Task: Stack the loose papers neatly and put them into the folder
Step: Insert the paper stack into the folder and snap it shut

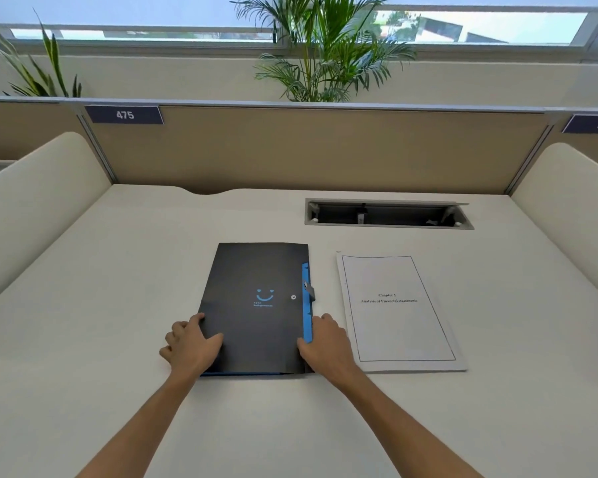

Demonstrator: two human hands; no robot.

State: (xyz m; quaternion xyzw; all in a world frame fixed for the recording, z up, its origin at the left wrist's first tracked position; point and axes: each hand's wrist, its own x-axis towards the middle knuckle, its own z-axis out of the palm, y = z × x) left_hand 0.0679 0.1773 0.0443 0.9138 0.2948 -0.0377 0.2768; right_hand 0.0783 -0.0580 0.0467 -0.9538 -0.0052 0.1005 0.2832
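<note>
A black folder [256, 305] with a blue smiley mark, a blue right edge and a snap button lies closed in the middle of the white desk [118, 305]. My left hand [190, 343] grips its lower left edge, thumb on the cover. My right hand [325, 343] holds its lower right edge beside the blue strip. To the right of the folder lies a stack of white papers [399, 312], squared up, with a bordered title page on top that reads "Chapter 5". The papers touch neither hand.
An open cable tray slot [389, 215] is set into the desk behind the papers. Tan partition panels [308, 150] and rounded cream side dividers [38, 201] enclose the desk. Potted palms stand behind the partition.
</note>
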